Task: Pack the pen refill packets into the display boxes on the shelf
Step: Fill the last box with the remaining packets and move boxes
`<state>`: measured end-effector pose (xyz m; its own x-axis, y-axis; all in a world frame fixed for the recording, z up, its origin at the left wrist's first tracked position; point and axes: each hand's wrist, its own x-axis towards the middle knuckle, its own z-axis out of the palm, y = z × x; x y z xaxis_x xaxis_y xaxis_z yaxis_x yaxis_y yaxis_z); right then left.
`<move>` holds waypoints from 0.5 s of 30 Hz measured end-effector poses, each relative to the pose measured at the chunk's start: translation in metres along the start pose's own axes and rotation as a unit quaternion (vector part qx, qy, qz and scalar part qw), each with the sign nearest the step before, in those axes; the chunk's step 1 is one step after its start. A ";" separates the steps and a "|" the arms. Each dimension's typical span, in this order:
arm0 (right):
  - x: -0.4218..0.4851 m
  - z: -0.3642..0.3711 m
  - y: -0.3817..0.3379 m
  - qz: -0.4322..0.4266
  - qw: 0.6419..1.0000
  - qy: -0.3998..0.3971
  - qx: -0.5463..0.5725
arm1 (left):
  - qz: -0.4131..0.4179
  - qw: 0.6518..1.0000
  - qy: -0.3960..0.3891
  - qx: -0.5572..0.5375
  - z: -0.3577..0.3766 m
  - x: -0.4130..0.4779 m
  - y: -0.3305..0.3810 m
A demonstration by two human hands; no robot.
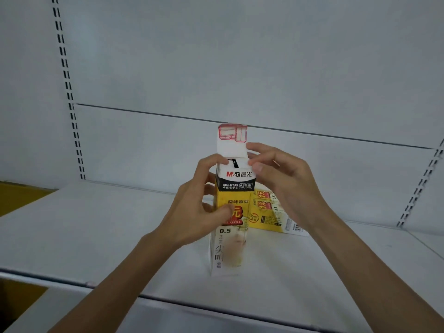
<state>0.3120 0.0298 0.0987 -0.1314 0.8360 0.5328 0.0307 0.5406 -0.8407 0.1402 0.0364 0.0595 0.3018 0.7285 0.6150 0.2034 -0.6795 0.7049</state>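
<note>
A tall yellow, black and white display box (234, 241) stands upright on the white shelf (96, 236), its top flap (232, 140) raised. My left hand (199, 212) grips the box's left side, thumb across the front. My right hand (281, 174) pinches the box's upper right edge beside the open top. Behind the box lies a stack of yellow refill packets (271, 212), partly hidden by my right wrist.
The white back wall has slotted uprights at the left (69, 92) and right (418, 188). The shelf's front edge (168, 299) runs below my forearms. A yellow surface (19, 195) shows at the far left.
</note>
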 end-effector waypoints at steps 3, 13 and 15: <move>0.002 0.002 0.000 -0.011 1.000 0.021 0.019 | -0.005 1.000 -0.012 -0.018 0.001 -0.001 0.002; 0.004 0.004 -0.017 -0.068 0.991 -0.024 -0.113 | -0.032 0.999 0.002 -0.025 0.007 -0.010 0.003; 0.005 0.007 -0.018 -0.064 0.991 -0.012 -0.119 | -0.033 0.999 0.005 -0.031 0.008 -0.010 0.002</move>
<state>0.3042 0.0231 0.1157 -0.1735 0.7582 0.6286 0.2447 0.6514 -0.7182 0.1448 0.0274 0.0524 0.2793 0.7731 0.5695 0.1653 -0.6230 0.7646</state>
